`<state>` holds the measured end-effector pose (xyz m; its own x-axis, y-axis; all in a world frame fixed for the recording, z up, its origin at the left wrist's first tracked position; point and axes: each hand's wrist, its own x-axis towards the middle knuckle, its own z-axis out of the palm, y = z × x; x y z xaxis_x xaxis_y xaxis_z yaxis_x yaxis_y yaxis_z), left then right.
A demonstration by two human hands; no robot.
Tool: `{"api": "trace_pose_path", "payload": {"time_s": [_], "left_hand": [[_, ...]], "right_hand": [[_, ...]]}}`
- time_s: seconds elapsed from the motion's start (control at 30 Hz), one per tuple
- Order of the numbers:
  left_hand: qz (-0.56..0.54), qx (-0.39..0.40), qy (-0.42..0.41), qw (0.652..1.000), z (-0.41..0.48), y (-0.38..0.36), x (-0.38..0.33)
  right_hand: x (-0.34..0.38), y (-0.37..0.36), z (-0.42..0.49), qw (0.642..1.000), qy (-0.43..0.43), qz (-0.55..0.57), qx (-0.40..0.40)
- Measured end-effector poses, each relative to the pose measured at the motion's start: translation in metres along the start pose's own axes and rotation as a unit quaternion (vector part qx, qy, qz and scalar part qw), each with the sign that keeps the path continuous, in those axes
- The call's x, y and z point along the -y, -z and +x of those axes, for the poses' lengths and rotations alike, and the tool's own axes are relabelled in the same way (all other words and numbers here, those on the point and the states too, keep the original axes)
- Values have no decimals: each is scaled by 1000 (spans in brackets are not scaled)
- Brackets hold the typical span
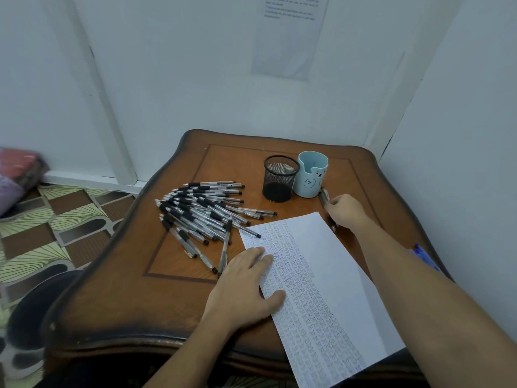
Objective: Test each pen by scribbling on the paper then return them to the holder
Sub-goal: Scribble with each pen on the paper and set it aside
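Note:
A sheet of paper [324, 278] covered in scribbled rows lies at the front right of the wooden table [156, 292]. My left hand [246, 287] presses flat on the paper's left edge. My right hand [345, 210] reaches past the paper's far corner and grips a pen [324, 196] lying on the table beside the blue holder. A pile of several black-grip pens [204, 214] is spread out left of the paper. Behind the paper stand a black mesh holder [279, 179] and a light blue bear-face holder [312, 175], side by side.
The table sits in a corner, with white walls behind and to the right. A blue item [425, 256] lies at the table's right edge behind my right forearm. Patterned floor [56, 219] and a bundle of fabric [19, 175] lie to the left.

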<state>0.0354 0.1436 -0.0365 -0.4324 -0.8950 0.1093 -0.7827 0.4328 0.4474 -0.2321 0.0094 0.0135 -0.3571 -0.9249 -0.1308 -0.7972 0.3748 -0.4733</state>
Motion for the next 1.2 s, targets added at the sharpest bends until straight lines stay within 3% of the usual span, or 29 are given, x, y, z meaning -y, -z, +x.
{"api": "trace_pose_path", "payload": {"time_s": [0.23,0.3,0.4,0.47,0.57,0.8,0.9,1.03,1.13,1.2], "left_hand": [[-3,0,4,1000,-2,3,-3],[-3,0,3,1000,-2,3,-3],[-1,0,2,1000,-1,3,-3],[0,-1,0,1000,-1,3,-4],[3,0,-2,1000,-1,3,-4],[-1,-2,0,1000,-1,4,-4],[-4,6,0,1000,-1,6,-4],[-14,18,8,1000,-3,8,-5],[-11,24,13,1000,-4,8,-7],[-9,27,15,999,-4,9,-8]], "right_hand": [[-5,-1,-6,999,7,-37,-16],[-1,-4,-11,994,15,-84,-62],[14,-14,-24,968,129,-143,-158],[35,-24,-36,971,217,-69,-77],[60,-48,-50,972,229,40,45],[64,-50,-54,963,213,165,22],[57,-24,-68,931,175,320,2],[46,5,-94,839,95,535,-33],[33,14,-112,791,77,607,-17],[24,15,-120,792,76,605,-7]]}}
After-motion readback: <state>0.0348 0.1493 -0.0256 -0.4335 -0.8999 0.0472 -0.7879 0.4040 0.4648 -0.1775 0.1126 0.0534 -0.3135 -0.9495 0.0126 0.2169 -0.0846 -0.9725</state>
